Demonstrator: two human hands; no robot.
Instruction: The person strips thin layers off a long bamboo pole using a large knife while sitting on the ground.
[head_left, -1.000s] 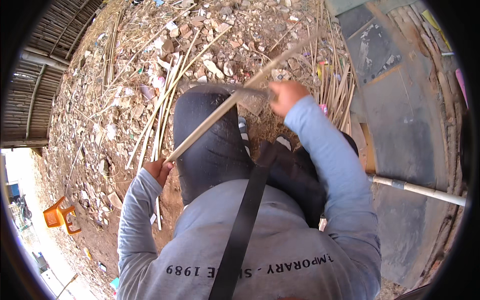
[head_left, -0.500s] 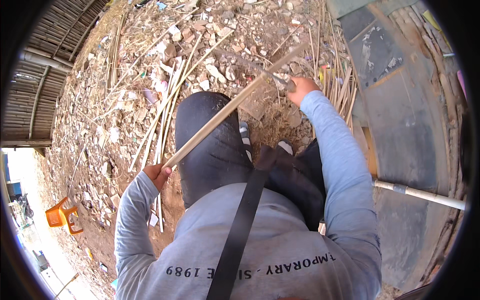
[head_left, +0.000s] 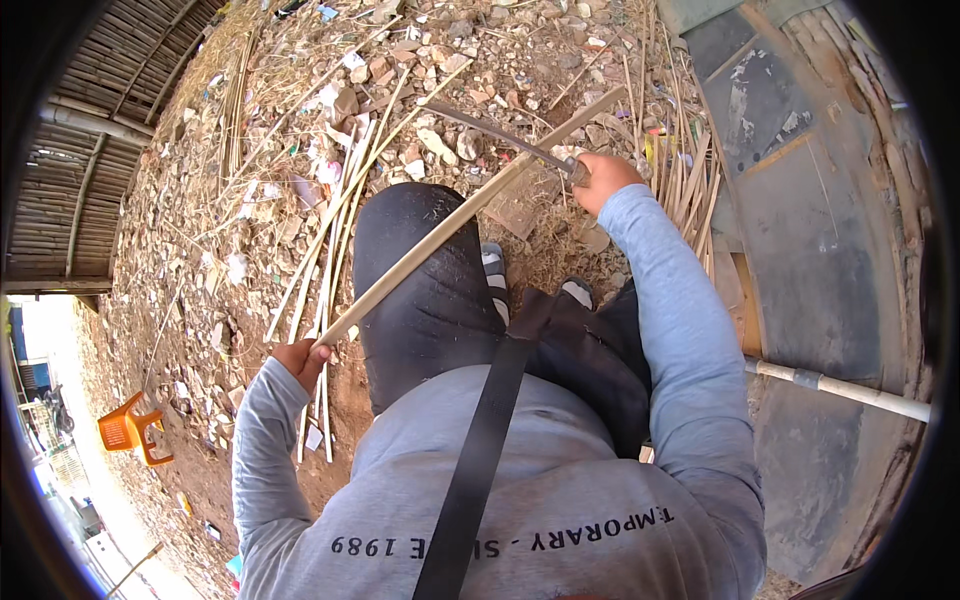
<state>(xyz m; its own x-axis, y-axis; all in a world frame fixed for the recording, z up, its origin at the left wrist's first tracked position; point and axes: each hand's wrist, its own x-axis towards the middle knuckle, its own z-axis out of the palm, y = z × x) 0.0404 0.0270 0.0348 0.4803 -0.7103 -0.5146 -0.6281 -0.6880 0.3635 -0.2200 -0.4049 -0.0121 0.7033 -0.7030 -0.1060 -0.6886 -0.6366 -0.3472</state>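
My left hand is closed round the near end of a long pale bamboo strip. The strip slants up and away to the right, passing over my dark-trousered knee. In my right hand is the handle of a long, thin-bladed knife, its blade pointing up and left. Blade and strip cross a little left of my right hand; whether they touch I cannot tell. The fingers of my right hand are wrapped round the handle and partly hidden.
Several split bamboo strips lie on rubble-strewn ground left of my knee, and more lie beyond my right hand. Dark sheets and a pale pole are at the right. An orange plastic chair lies far left, near a bamboo-slat wall.
The knife blade, blurred before, now shows sharply. My left hand and the strip's near end have shifted slightly left and down; my right hand has hardly moved.
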